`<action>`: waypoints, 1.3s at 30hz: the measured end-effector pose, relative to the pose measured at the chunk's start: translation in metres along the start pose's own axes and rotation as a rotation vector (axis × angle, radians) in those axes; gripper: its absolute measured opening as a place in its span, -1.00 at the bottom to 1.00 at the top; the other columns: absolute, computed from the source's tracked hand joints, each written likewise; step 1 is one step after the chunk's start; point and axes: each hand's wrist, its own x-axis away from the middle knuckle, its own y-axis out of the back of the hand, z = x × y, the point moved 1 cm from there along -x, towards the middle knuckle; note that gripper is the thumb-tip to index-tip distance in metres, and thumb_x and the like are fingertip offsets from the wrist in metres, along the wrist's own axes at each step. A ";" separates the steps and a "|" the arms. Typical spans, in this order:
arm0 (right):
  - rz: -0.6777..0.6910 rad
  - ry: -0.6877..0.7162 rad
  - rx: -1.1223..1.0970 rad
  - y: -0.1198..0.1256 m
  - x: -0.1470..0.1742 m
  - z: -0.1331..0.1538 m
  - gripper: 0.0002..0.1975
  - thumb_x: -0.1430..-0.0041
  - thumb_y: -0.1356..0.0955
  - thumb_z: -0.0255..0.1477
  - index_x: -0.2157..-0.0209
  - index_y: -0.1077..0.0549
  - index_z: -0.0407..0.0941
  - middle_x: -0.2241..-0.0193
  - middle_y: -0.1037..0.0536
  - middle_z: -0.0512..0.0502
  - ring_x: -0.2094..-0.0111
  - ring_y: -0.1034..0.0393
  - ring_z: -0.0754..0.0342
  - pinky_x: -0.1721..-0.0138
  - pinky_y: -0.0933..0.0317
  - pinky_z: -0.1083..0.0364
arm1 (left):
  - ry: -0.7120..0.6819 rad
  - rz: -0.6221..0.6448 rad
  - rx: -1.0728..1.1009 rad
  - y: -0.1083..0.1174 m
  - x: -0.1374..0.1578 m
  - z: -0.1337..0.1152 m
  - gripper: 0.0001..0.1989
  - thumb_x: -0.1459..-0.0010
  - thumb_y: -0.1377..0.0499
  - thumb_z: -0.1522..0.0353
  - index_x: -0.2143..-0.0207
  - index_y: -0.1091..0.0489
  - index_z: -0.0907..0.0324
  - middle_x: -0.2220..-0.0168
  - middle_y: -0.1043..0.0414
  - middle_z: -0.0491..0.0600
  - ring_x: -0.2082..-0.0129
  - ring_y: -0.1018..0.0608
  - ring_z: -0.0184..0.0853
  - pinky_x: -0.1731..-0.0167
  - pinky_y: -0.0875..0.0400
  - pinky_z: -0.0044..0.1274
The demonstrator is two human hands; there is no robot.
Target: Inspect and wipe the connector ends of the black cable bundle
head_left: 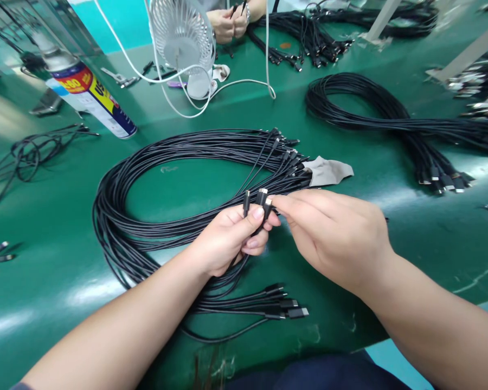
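My left hand [239,235] is closed around the ends of several black cables, with their connectors [262,197] standing up between thumb and fingers. Metal tips show on these plugs. Close against them on the right is my right hand [337,233], its fingers pinched together beside the nearest tip; whatever they grip is hidden. Beneath both hands lies a large coil of black cables [109,216] on the green table [49,303]. More loose cable ends [296,312] from the bundle fan out below my hands. A grey cloth scrap [329,171] rests by the coil's far-right plugs.
A spray can [91,97] stands at the back left near a small white fan [183,38] with a looping white cord. Another cable bundle [366,103] lies to the right. Across the table are a co-worker's hands [230,24]. Loose cables [28,154] lie at left.
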 end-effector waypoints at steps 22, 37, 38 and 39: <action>0.015 -0.011 -0.026 -0.002 0.000 -0.001 -0.81 -0.23 -0.29 -0.59 0.20 -0.54 -0.24 0.32 -0.65 -0.11 0.36 -0.54 0.05 0.39 -0.28 0.10 | -0.004 -0.021 0.042 0.000 -0.001 0.003 -0.71 -0.09 -0.31 0.23 0.42 -0.44 0.32 0.63 -0.12 -0.20 0.67 -0.14 -0.60 0.66 0.03 -0.69; 0.002 -0.010 -0.003 -0.003 0.000 0.000 -0.81 -0.26 -0.27 -0.58 0.20 -0.52 -0.24 0.31 -0.65 -0.12 0.34 -0.53 0.08 0.35 -0.30 0.13 | -0.032 -0.033 0.051 -0.002 0.000 0.003 -0.72 -0.08 -0.32 0.25 0.42 -0.45 0.34 0.59 -0.19 -0.17 0.67 -0.16 -0.62 0.67 0.03 -0.69; 0.002 -0.010 -0.003 -0.003 0.000 0.000 -0.81 -0.26 -0.27 -0.58 0.19 -0.52 -0.24 0.31 -0.65 -0.12 0.34 -0.54 0.08 0.35 -0.30 0.12 | -0.033 -0.033 0.048 -0.002 0.000 0.003 -0.71 -0.08 -0.32 0.24 0.41 -0.45 0.33 0.60 -0.18 -0.17 0.67 -0.16 -0.62 0.67 0.03 -0.69; 0.000 -0.010 -0.004 -0.004 0.000 0.001 -0.80 -0.26 -0.27 -0.58 0.19 -0.52 -0.25 0.31 -0.65 -0.12 0.34 -0.54 0.07 0.35 -0.31 0.12 | -0.033 -0.031 0.044 -0.002 0.000 0.003 -0.71 -0.08 -0.31 0.23 0.41 -0.45 0.33 0.60 -0.18 -0.17 0.67 -0.16 -0.62 0.67 0.03 -0.69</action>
